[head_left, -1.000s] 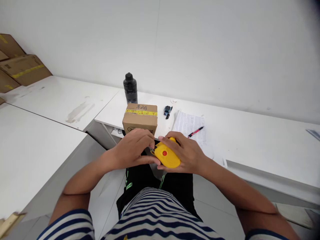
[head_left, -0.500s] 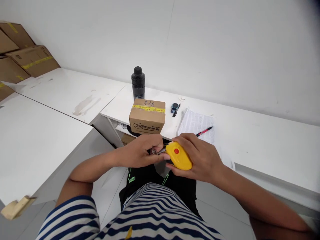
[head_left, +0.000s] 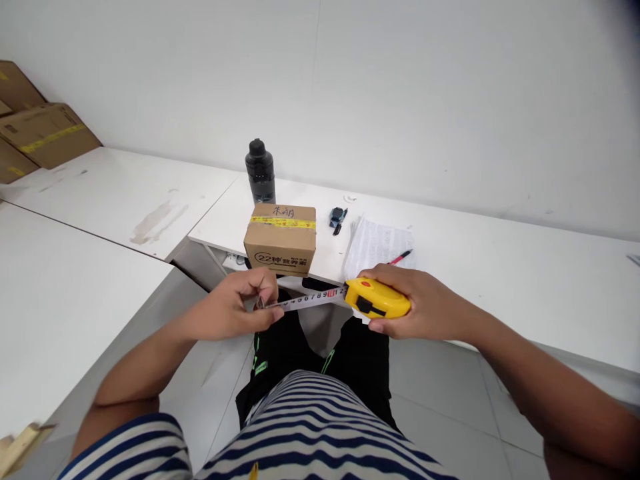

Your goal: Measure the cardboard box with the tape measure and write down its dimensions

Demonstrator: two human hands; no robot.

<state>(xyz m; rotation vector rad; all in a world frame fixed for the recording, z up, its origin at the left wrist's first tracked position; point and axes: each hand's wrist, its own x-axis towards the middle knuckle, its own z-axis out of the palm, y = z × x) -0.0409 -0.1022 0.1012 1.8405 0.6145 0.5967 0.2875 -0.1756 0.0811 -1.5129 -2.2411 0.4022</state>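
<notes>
My right hand (head_left: 425,303) is wrapped around a yellow tape measure case (head_left: 377,300), held just in front of the desk edge. A short length of white tape blade (head_left: 307,300) runs out of the case to the left. My left hand (head_left: 240,308) pinches the blade's end hook between thumb and fingers. Both hands hover over my lap, below a small taped cardboard box (head_left: 281,239) that stands at the desk's near edge.
A black bottle (head_left: 260,171) stands behind the box. Printed papers (head_left: 375,247) with a red pen (head_left: 400,257) lie to its right, a small dark object (head_left: 336,218) beyond. White desks (head_left: 525,280) stretch right and left. Cardboard boxes (head_left: 45,133) are stacked far left.
My hands have moved apart: the left drew the blade's end leftward while the right carried the case to the right, so a stretch of tape now shows between them.
</notes>
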